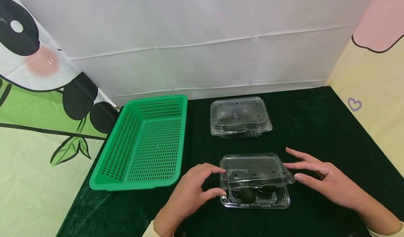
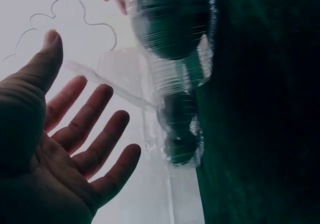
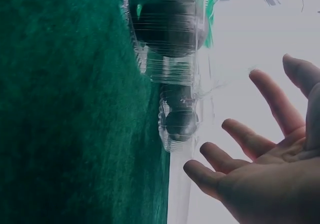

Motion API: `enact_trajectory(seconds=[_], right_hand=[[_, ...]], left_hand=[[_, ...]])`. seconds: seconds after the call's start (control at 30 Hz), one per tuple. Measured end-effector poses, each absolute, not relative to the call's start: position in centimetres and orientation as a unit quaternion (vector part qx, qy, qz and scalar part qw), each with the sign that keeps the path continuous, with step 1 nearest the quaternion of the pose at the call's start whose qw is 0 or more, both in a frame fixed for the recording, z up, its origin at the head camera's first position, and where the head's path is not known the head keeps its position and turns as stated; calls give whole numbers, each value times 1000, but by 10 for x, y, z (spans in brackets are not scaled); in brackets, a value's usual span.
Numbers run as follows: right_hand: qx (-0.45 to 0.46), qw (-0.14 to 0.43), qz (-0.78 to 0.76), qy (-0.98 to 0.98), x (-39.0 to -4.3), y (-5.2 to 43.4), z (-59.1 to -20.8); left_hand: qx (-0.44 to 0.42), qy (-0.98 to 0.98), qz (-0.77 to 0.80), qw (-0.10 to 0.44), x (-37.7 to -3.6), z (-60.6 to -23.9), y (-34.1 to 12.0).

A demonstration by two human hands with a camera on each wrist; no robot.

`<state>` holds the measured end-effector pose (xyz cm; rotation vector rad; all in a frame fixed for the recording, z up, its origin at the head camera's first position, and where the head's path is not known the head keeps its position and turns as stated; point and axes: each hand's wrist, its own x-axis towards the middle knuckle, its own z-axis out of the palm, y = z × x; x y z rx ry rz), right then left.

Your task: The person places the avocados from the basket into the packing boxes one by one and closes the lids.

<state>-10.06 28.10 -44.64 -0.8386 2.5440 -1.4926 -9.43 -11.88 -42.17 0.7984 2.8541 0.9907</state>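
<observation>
In the head view a clear plastic clamshell box point(image 1: 224, 202) lies on the dark green cloth, its lid point(image 1: 255, 163) tilted partly up. Dark green avocados point(image 1: 247, 195) show under the lid's front edge and through the wall in the left wrist view point(image 2: 170, 29). My left hand point(image 1: 197, 186) is at the box's left side, thumb and fingertips right at the edge, fingers spread. On the other side my right hand point(image 1: 326, 181) has its fingers extended, tips close to the lid's right corner. Both palms look empty in the wrist views.
Behind the near box stands a second clear clamshell point(image 1: 241, 130), lid down, with rounded dark fruit inside. To the left is a green plastic basket point(image 1: 182, 139) with slotted walls. White sheeting point(image 1: 202, 65) rises along the table's back edge.
</observation>
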Motion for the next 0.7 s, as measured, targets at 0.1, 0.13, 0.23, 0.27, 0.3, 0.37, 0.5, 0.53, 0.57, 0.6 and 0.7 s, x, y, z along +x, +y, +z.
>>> enact_trajectory(seconds=[0.1,0.13,0.23,0.27,0.3,0.37,0.5,0.53,0.57,0.6,0.7], right_hand=[[-270,45,-480,833,-99,282,-449],[-267,47,-478,835,-98,282,-450],[-263,51,-468,842,-95,280,-453],[-258,52,-465,845,-94,279,-453],[-259,53,-462,846,-93,278,-454],[-251,56,-457,852,-91,275,-455],[-241,52,-443,862,-87,271,-458],[-241,51,-439,864,-86,271,-459],[-241,49,-437,865,-85,270,-460],[-242,45,-434,866,-85,270,-461],[-254,39,-431,865,-84,270,-463]], left_hand=[[270,915,300,10,-93,-428,-121],[275,916,293,8,-92,-430,-121],[287,918,274,0,-90,-436,-122],[289,919,267,-2,-90,-438,-122],[290,920,262,-3,-89,-439,-122],[291,922,256,-2,-89,-441,-122],[290,926,241,4,-88,-443,-122],[291,927,239,6,-88,-444,-122],[291,927,237,7,-88,-444,-122],[291,927,235,8,-88,-445,-123],[291,928,230,9,-87,-446,-123]])
